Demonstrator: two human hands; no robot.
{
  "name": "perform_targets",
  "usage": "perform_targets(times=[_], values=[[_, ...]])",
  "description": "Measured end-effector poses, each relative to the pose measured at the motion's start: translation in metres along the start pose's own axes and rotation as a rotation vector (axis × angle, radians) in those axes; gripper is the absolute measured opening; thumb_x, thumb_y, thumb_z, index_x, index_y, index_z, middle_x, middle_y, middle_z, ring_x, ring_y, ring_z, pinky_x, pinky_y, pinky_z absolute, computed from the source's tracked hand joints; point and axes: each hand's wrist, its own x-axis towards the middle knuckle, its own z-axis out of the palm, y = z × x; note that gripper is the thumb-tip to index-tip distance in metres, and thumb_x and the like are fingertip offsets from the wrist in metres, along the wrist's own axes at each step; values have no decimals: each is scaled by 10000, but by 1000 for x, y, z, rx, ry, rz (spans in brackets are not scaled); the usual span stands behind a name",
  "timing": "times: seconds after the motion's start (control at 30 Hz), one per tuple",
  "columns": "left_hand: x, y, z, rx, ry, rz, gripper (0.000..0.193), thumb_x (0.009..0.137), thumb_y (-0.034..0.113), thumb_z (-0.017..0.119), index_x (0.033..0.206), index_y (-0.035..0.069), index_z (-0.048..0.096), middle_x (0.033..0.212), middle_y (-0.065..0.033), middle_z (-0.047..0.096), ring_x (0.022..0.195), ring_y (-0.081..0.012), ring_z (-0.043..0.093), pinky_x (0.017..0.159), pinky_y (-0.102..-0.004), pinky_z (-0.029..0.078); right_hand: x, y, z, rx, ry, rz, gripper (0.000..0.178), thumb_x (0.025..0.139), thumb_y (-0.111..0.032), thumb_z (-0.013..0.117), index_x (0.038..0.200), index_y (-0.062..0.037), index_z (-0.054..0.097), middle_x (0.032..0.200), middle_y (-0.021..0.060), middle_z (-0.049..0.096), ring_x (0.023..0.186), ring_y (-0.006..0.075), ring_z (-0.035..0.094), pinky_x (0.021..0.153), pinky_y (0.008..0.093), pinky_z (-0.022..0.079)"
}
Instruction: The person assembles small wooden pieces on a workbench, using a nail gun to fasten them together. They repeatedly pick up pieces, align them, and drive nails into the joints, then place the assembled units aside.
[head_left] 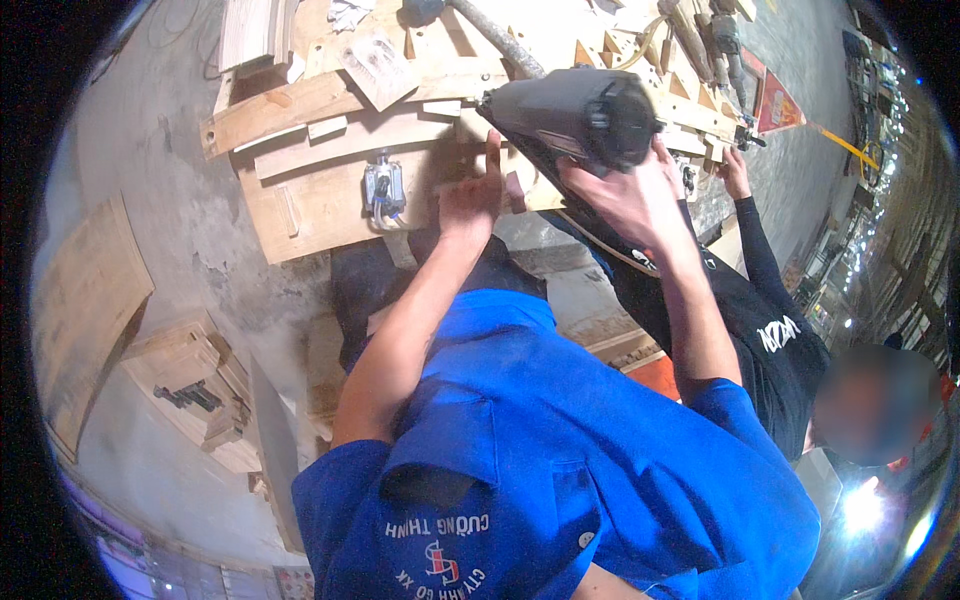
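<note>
My right hand (632, 200) is closed round a black nail gun (560, 108). The gun hangs over the workbench (310, 222), its nose toward the left near a curved wooden strip (350, 150). My left hand (470, 205) is at the bench beside the gun's nose, its index finger stretched toward the strip and the other fingers partly curled; I see nothing held in it. A small reddish block (515, 192) lies just right of that hand. A metal toggle clamp (382, 188) is fixed to the board on its left. The gun's grip is mostly hidden by my right hand.
A co-worker in black stands at the right, one hand (736, 172) at the bench end. A mallet (425, 12) and stacked wooden strips (255, 35) lie on the bench's far side. Wooden pieces (200, 385) rest on the left, near a curved panel (105, 310).
</note>
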Motion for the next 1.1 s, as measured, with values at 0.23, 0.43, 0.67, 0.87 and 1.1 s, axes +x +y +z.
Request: perform_targets(times=[0.23,0.43,0.67,0.87,1.1], values=[[14,8,-23,-259,-208,-213,703,1030,211,454,1666,189,156,1333,-272,644,1117,-385,707,844,-468,619,8,21,17,17,-28,-32,341,859,-290,694,1066,-19,697,778,188,688,702,294,675,703,408,550],[6,9,2,-81,142,-113,748,1040,282,499,1674,232,105,1145,-253,711,811,-341,741,632,-501,589,7,20,27,-48,-52,74,505,931,-468,663,1015,26,719,618,71,585,599,98,537,549,321,459],[-15,1,45,-219,349,-43,858,971,283,602,1675,227,115,727,-103,726,595,-238,715,499,-438,560,14,23,38,-37,4,7,421,935,-400,702,1066,-3,753,652,57,631,643,100,549,637,319,494],[-21,1,74,-743,107,-297,530,1051,280,440,1550,114,382,1416,-121,492,1264,-245,510,1045,-451,431,12,22,35,-121,-41,96,365,863,-376,709,1041,-57,724,828,213,713,778,368,719,728,455,569],[3,15,16,-28,-612,-304,626,1020,274,490,1598,141,289,1046,-143,663,890,-270,671,714,-410,532,2,26,42,-38,123,-94,346,872,-380,707,945,-43,736,703,187,664,650,308,678,656,442,554]])
